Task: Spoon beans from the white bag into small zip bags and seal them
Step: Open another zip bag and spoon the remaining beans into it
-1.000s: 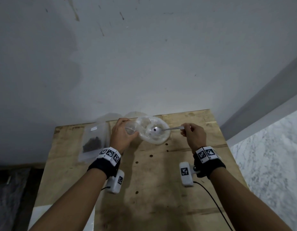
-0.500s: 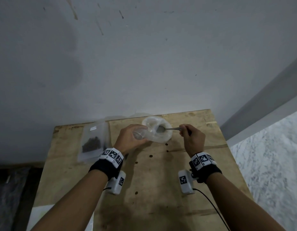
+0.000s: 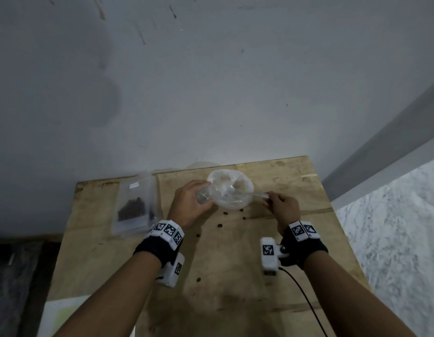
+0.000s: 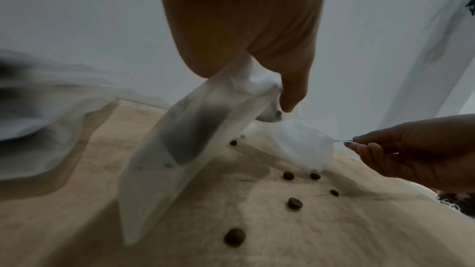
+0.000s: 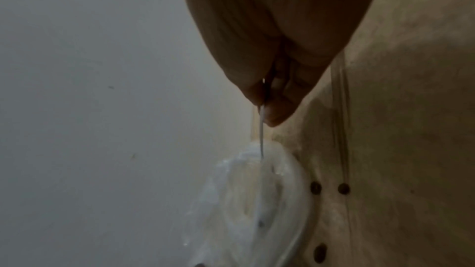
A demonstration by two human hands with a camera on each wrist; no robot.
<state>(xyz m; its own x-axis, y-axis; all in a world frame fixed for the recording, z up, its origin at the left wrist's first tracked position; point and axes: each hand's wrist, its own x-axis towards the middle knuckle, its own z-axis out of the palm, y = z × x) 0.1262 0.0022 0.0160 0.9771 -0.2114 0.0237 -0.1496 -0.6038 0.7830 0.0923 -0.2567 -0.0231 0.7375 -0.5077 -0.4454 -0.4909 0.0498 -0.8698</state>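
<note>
The white bag sits open at the back of the wooden table. My right hand pinches the handle of a metal spoon, whose bowl is down inside the bag. In the right wrist view the spoon runs from my right hand into the white bag. My left hand grips a small clear zip bag by its top, against the white bag's left rim. From the left wrist, the zip bag hangs slanted below my left hand.
Filled zip bags with dark beans lie at the table's back left. Several loose beans are scattered in front of the white bag, seen close as loose beans. A grey wall rises directly behind the table. The floor drops away on the right.
The spoon's bowl has sunk deeper into the white bag and no longer shows clearly. Both hands stay at the bag's two sides with only small shifts.
</note>
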